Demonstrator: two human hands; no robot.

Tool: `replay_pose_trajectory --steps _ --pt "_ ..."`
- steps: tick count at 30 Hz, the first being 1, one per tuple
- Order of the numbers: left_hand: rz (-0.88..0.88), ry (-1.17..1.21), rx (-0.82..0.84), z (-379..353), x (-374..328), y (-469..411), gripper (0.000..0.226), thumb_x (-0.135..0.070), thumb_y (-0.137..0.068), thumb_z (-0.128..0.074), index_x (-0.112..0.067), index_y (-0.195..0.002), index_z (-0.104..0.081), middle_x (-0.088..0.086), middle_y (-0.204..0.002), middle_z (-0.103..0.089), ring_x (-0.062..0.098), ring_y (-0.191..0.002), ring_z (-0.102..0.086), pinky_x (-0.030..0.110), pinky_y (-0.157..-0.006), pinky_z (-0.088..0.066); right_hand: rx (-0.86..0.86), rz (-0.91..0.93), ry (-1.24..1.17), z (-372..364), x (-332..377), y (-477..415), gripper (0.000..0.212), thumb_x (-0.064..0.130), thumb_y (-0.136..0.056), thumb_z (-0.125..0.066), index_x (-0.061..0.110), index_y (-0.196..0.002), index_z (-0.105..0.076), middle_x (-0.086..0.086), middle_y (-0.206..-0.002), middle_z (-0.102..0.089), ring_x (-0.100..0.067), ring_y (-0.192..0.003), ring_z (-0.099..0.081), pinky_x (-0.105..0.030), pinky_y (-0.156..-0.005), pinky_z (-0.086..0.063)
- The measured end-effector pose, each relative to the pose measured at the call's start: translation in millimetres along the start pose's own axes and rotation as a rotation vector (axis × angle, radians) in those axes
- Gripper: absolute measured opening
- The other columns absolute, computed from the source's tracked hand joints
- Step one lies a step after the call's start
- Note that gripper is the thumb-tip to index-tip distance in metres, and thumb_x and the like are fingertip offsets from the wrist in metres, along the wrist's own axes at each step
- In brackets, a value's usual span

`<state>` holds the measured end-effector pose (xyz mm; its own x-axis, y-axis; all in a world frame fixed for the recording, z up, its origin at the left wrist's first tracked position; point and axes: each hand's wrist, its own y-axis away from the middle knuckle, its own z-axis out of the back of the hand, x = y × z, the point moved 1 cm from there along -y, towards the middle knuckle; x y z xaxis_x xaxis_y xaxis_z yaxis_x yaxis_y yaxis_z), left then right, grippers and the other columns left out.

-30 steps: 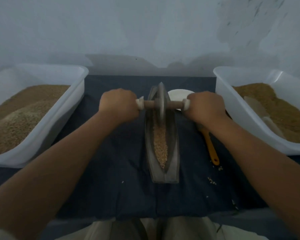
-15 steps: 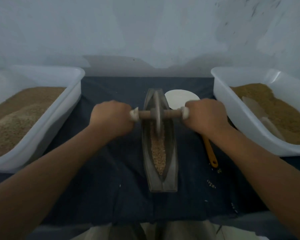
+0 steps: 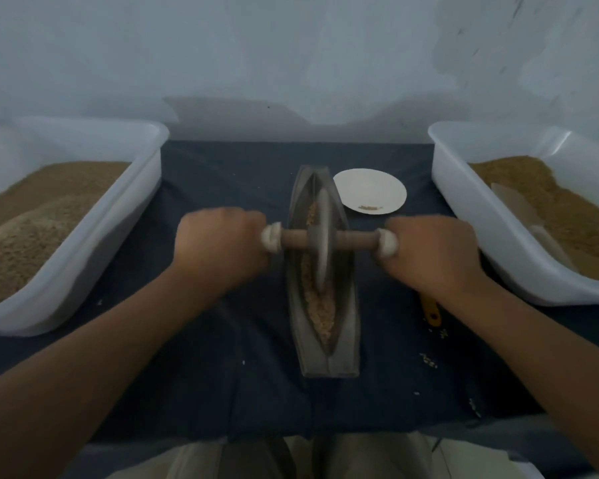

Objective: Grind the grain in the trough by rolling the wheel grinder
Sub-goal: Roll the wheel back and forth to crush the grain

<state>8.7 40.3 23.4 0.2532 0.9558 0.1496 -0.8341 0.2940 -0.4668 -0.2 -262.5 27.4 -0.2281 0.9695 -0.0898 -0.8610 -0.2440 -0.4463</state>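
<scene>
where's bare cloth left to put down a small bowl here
The dark cloth between the left bin and the trough, beyond the left hand gripping the wheel grinder. Also the near strip below the trough's end, between the forearms. Crowded right of the trough: white plate, right hand, orange handle, spilled grains, right bin.

A dark blue cloth (image 3: 222,392) covers the tabletop. At 9 o'clock sits a white tub (image 3: 146,188) heaped with brown granular fill. At 3 o'clock a second tub (image 3: 464,216) holds a like heap, with a pale flat piece (image 3: 516,209) half sunk in it. A white plate (image 3: 370,188) at 1 o'clock bears a few kernels. An orange handle (image 3: 431,311) shows at 4 o'clock, with loose kernels (image 3: 428,360) on the cloth nearby. A pale wall (image 3: 291,57) stands at 12 o'clock.
</scene>
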Motion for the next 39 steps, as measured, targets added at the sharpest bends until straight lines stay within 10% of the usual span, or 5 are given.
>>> replay_pose_trajectory --steps 4,16,23,30,39 --pt "0.117 0.016 0.099 -8 1 -56 0.034 -0.042 -0.093 -0.056 -0.025 -0.066 -0.045 -0.004 -0.067 -0.054 0.027 -0.063 -0.056 0.032 -0.060 -0.038 0.095 -0.061 0.030 -11 0 -63 0.031 0.046 -0.093 -0.061 0.030 -0.072 -0.046 0.010 -0.064 -0.045 -0.019 -0.062 -0.051 -0.032 -0.056 -0.039" --pt "0.018 0.027 -0.088 -2 -1 12 0.043 -0.041 -0.082 -0.072 -0.024 -0.060 -0.039 -0.008 -0.053 -0.036 0.020 -0.041 -0.036 0.020 -0.053 -0.019 -0.063 -0.006 -0.004 -6 1 1 0.042 0.057 -0.094 -0.046 0.026 -0.066 -0.053 0.009 -0.056 -0.048 -0.019 -0.049 -0.051 -0.032 -0.046 -0.046" --pt "0.159 0.106 0.125 -18 6 -47 0.036 -0.045 -0.095 -0.055 -0.025 -0.066 -0.045 -0.001 -0.074 -0.064 0.029 -0.068 -0.064 0.032 -0.062 -0.047 0.048 0.002 0.096 -3 3 -71 0.031 0.037 -0.093 -0.061 0.020 -0.068 -0.054 0.005 -0.062 -0.048 -0.020 -0.055 -0.046 -0.031 -0.052 -0.035" --pt "-0.081 0.058 -0.085 10 5 37 0.040 -0.045 -0.079 -0.064 -0.028 -0.062 -0.032 -0.009 -0.050 -0.038 0.024 -0.036 -0.039 0.019 -0.053 -0.013 -0.002 0.059 -0.080 26 8 25 0.036 0.056 -0.086 -0.040 0.031 -0.061 -0.047 0.012 -0.048 -0.040 -0.011 -0.040 -0.042 -0.026 -0.041 -0.036" --pt "0.109 0.025 0.163 -4 2 -74 0.037 -0.048 -0.087 -0.058 -0.023 -0.062 -0.047 -0.006 -0.063 -0.049 0.027 -0.066 -0.063 0.032 -0.063 -0.048 0.139 -0.117 0.024 -14 0 -68 0.031 0.051 -0.095 -0.058 0.028 -0.076 -0.050 0.004 -0.075 -0.062 -0.017 -0.066 -0.053 -0.034 -0.061 -0.048"
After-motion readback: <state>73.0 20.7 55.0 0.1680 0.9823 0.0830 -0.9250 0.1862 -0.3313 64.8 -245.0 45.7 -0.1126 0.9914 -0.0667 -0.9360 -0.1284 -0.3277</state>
